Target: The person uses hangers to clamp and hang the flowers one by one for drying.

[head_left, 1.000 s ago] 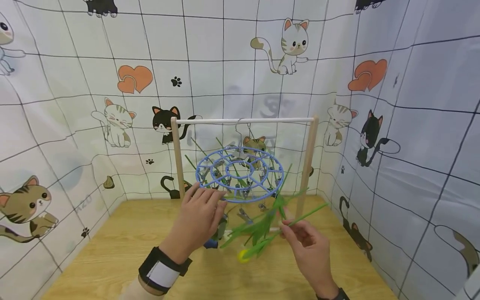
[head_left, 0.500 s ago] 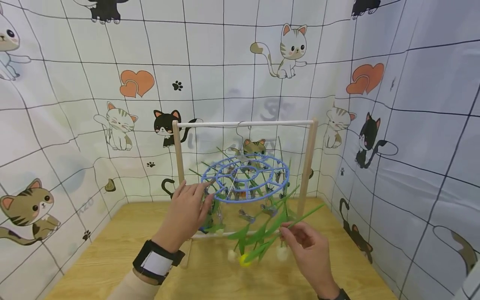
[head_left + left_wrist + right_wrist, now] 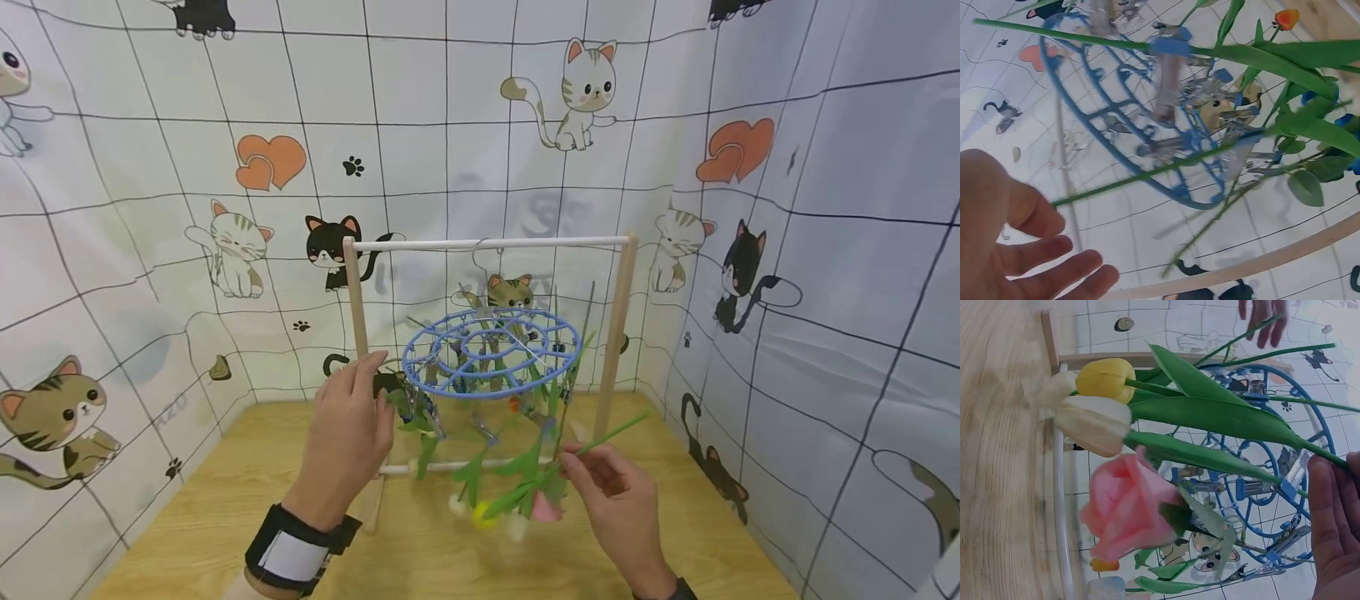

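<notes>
My right hand pinches the green stem of a yellow tulip, whose head points down and left. Beside the left rim of a round blue clip hanger is my left hand, fingers loosely extended and holding nothing; in the left wrist view its fingers sit near a stem end. Flowers hang head down from the hanger's clips. The right wrist view shows a pink rose and a white tulip close to the yellow one. An orange flower appears in the left wrist view.
A wooden stand with a white top bar carries the hanger by its hook. A white lower bar runs near the wooden tabletop. Cat-patterned cloth encloses the back and sides.
The hanger has turned, shifting its clipped flowers; a pink rose now shows at the front. My left hand has moved left, off the rim. My right hand stays in place with the yellow tulip.
</notes>
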`<state>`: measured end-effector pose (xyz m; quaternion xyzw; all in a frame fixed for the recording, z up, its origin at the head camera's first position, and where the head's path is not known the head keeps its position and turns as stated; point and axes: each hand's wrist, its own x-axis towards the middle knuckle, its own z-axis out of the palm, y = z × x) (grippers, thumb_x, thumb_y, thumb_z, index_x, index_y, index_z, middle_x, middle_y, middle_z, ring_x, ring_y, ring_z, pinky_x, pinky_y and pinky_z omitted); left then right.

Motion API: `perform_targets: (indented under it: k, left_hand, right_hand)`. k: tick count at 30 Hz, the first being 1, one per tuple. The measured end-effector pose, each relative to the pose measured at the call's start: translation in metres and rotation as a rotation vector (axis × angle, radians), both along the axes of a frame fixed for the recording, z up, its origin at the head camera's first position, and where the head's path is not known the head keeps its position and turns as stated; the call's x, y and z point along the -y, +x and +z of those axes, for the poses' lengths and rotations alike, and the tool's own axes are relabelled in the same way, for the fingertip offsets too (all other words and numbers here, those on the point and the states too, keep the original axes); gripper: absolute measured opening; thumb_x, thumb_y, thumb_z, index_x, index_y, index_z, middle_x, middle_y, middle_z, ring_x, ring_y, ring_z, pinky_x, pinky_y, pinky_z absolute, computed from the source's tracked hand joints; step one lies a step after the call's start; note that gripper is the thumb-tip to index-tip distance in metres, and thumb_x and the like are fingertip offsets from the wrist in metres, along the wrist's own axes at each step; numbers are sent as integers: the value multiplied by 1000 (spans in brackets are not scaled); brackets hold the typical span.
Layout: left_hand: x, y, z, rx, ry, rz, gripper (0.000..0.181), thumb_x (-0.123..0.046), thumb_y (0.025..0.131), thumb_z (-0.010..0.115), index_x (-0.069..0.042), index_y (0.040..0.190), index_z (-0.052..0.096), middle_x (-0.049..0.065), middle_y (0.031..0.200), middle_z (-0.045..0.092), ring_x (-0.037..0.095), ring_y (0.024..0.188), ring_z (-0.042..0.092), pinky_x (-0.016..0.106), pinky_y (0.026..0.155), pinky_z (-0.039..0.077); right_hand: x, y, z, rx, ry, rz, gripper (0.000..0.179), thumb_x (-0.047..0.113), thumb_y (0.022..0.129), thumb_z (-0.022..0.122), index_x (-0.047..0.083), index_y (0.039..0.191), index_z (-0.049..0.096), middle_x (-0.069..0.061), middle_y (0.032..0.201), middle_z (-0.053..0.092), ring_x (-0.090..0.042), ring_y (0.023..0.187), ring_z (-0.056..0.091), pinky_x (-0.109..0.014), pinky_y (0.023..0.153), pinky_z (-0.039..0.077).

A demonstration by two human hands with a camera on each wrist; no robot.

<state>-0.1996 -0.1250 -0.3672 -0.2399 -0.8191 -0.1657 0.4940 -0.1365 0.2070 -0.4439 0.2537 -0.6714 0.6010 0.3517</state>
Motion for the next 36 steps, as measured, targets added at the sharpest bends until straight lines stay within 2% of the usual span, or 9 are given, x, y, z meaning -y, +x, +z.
perform_targets:
  k: [2, 6, 8, 10, 16, 21, 24, 30, 36]
  left_hand:
    - [-4, 7, 7, -52, 12, -27, 52, -2, 92, 59, -1, 142, 50, 19, 133, 56, 39, 119, 54, 57, 103, 41]
    - [-21, 18, 17, -124, -12, -152, 41, -5, 96, 52, -2, 137, 57, 15, 135, 58, 35, 121, 55, 56, 108, 37]
    - [-32, 21, 19, -119, -58, -212, 37, -10, 100, 49, -3, 135, 59, 13, 134, 59, 32, 123, 55, 56, 112, 32]
    - [-42, 23, 18, -89, -117, -237, 36, -17, 103, 46, -6, 135, 59, 10, 135, 59, 28, 126, 54, 54, 114, 29]
    - [-55, 19, 12, 28, -245, -182, 38, -30, 109, 39, -13, 139, 57, 2, 133, 60, 22, 127, 52, 52, 117, 25]
    - [-52, 12, 6, 57, -269, -143, 37, -33, 109, 39, -16, 135, 61, -1, 124, 65, 22, 119, 57, 53, 115, 29]
    - [-47, 8, 4, 52, -278, -133, 32, -32, 108, 46, -17, 131, 63, -1, 121, 65, 22, 116, 58, 51, 113, 32]
    - [-38, -1, 6, -18, -292, -133, 20, -15, 95, 70, -14, 115, 68, -1, 110, 68, 22, 104, 63, 47, 102, 44]
    - [-27, -9, 9, -38, -284, -122, 22, -8, 88, 79, -13, 107, 69, -1, 103, 69, 20, 99, 64, 44, 101, 47]
  right_hand:
    - [2, -1, 0, -24, -22, 10, 13, -14, 90, 66, -3, 97, 68, -25, 103, 67, -30, 79, 69, -31, 73, 59]
    - [7, -1, -1, -62, -46, 30, 16, -17, 89, 65, -6, 100, 67, -26, 102, 67, -31, 77, 69, -30, 72, 58]
    - [8, 0, 0, -65, -44, 27, 16, -17, 89, 65, -6, 100, 67, -26, 102, 67, -32, 77, 69, -30, 71, 58]
    - [9, 1, 1, -61, -41, 19, 15, -16, 90, 65, -5, 100, 67, -25, 102, 67, -34, 77, 68, -29, 71, 58]
    - [11, 5, 2, -62, -25, -20, 16, -14, 90, 66, -2, 100, 68, -24, 101, 68, -28, 77, 69, -28, 71, 58]
    - [10, 8, 2, -66, -47, -26, 18, -17, 89, 65, -4, 102, 68, -23, 102, 68, -26, 78, 70, -29, 74, 58]
    - [8, 8, 3, -82, -64, -40, 19, -18, 88, 65, -5, 101, 68, -24, 101, 68, -25, 77, 70, -27, 74, 58]
    - [7, 8, 7, -125, -58, -93, 18, -19, 87, 66, -6, 100, 69, -26, 92, 68, -27, 73, 69, -23, 68, 56]
    - [5, 9, 9, -135, -94, -84, 18, -21, 86, 65, -9, 99, 68, -29, 91, 68, -28, 74, 70, -23, 71, 57]
